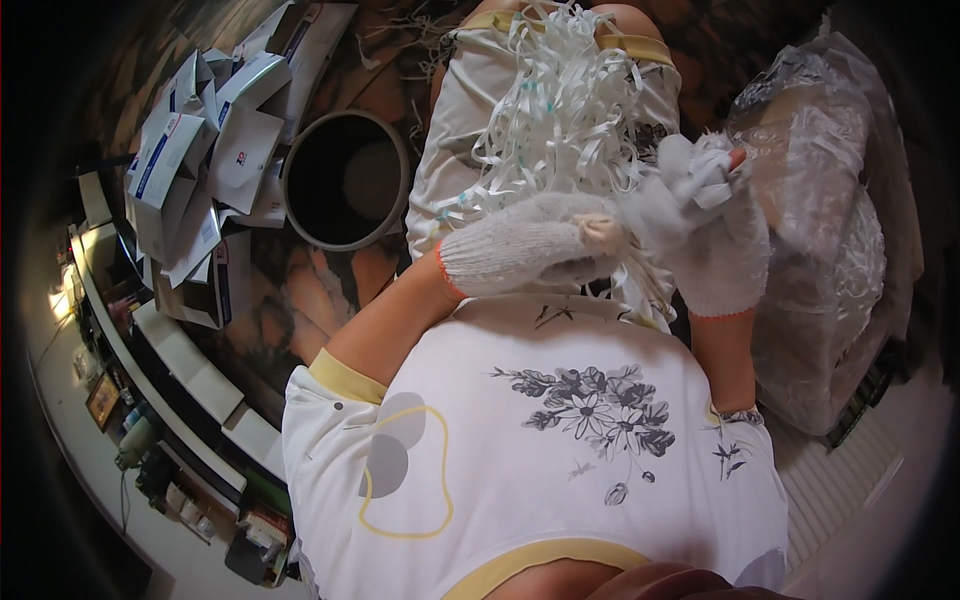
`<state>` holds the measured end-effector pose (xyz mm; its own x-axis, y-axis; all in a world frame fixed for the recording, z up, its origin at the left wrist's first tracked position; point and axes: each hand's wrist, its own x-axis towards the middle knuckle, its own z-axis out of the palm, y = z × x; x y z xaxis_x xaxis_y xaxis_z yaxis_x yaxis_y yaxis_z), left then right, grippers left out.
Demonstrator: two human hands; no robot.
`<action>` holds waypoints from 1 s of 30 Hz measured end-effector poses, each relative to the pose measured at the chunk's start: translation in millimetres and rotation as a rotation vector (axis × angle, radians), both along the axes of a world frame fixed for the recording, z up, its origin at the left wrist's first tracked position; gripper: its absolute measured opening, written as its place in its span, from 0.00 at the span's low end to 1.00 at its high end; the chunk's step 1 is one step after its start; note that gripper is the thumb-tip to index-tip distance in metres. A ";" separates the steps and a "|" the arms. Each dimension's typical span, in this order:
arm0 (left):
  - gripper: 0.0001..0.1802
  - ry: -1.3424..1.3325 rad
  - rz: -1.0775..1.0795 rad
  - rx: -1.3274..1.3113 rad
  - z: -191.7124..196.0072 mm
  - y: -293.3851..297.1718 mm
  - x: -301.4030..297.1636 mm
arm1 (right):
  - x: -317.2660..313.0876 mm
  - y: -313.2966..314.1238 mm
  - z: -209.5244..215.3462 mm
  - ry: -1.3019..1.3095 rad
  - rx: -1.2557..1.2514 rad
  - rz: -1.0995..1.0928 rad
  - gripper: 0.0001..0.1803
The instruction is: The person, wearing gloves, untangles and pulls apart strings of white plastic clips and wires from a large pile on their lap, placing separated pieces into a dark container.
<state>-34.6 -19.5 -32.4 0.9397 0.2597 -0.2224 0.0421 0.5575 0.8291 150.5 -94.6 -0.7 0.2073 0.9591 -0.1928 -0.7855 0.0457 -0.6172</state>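
A tangled heap of thin white straps (565, 115), with a few pale green bits among them, lies across my lap. My left hand (540, 240), in a white knit glove with an orange cuff edge, is at the near end of the heap. Its fingers are closed, with a bare thumb tip showing; what they pinch is hidden. Just to its right, my right hand (715, 225) wears a matching glove and is raised, partly smeared by motion. Its fingers are curled in, one bare fingertip poking out, and I cannot make out what lies in them.
Left of my legs stands a dark round bin (347, 180) with a grey rim. Beyond it are several white and blue cardboard boxes (215, 150), piled loosely. A large clear plastic bag (825, 220) with white contents rests at my right. Loose straps lie on the patterned floor (290, 300).
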 end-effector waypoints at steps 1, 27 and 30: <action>0.16 0.023 -0.051 -0.058 1.9 0.4 -0.9 | 4.3 4.1 8.4 0.078 0.054 0.177 0.14; 0.11 -0.089 0.095 -0.611 -11.7 -11.0 15.5 | 63.8 25.2 80.0 -0.378 0.435 0.338 0.25; 0.12 -0.064 0.123 -0.637 -13.7 -12.1 20.3 | 66.4 36.3 113.3 -0.417 0.609 0.264 0.12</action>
<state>-14.3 -31.6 -46.1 0.9278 0.2023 -0.3134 -0.0919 0.9383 0.3335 216.8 -58.3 112.6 -0.1028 0.8986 0.4266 -0.5261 0.3149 -0.7900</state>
